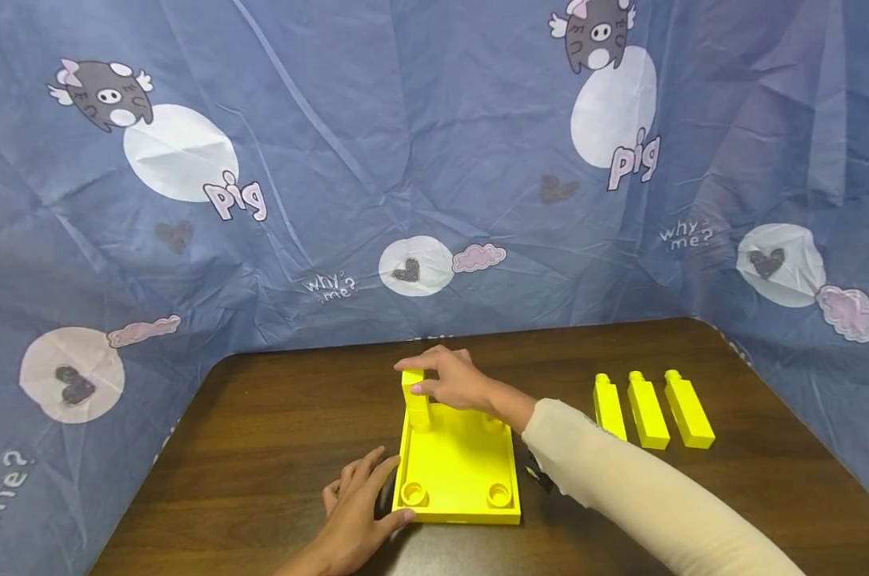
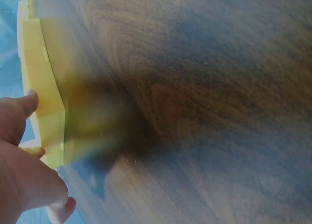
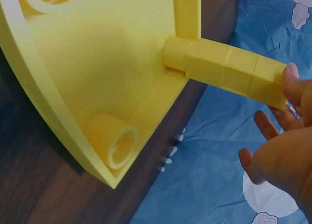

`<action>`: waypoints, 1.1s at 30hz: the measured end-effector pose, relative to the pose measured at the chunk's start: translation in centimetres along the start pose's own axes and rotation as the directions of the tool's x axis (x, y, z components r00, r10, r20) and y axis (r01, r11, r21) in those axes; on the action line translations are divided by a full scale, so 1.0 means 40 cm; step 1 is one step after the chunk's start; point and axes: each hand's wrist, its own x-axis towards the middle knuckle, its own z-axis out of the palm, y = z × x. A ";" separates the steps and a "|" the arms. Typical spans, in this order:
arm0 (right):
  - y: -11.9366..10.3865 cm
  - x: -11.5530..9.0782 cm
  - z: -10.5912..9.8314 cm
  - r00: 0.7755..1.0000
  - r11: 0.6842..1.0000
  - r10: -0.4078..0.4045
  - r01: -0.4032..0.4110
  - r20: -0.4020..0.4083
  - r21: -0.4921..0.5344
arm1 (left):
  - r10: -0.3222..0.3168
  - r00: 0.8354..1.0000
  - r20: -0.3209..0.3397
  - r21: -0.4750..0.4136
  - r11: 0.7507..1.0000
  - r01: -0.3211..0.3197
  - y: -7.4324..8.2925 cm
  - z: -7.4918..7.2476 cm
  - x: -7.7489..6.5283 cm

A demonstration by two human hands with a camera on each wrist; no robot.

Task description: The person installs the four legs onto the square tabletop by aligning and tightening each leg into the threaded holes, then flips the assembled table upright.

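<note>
A yellow rectangular tray-like base (image 1: 459, 464) with raised rims lies on the table, with round hollow sockets in its corners. In its far left corner a square yellow leg (image 1: 415, 400) stands upright, its lower end at the socket there. My right hand (image 1: 454, 380) grips the leg's top between thumb and fingers; the right wrist view shows this leg (image 3: 229, 68) meeting the socket, while another socket (image 3: 114, 141) has nothing in it. At the near left corner my left hand (image 1: 355, 508) touches the base, thumb on the front rim and fingers extended along the left side.
Several yellow parts are about: three loose legs with round knobbed ends, a left one (image 1: 609, 408), a middle one (image 1: 648, 412) and a right one (image 1: 689, 410), lie on the brown table (image 1: 283, 432) to the right. A blue printed cloth (image 1: 334, 160) hangs behind.
</note>
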 end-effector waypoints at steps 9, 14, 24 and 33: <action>0.004 0.008 0.025 0.989 0.999 0.010 -0.015 -0.147 -0.030 | 0.000 1.000 -0.007 0.002 1.000 0.000 -0.004 0.001 -0.002; 0.003 0.010 0.038 0.982 0.997 0.032 -0.045 -0.185 -0.069 | 0.004 1.000 -0.007 0.006 1.000 -0.004 -0.003 0.000 -0.003; 0.001 0.010 0.053 0.977 0.992 0.081 -0.098 -0.198 -0.079 | 0.005 1.000 0.004 -0.020 1.000 -0.005 -0.003 -0.002 -0.003; 0.018 0.003 0.036 0.989 0.999 -0.020 0.027 -0.150 0.047 | 0.008 1.000 0.003 -0.032 0.999 -0.008 -0.004 -0.001 -0.003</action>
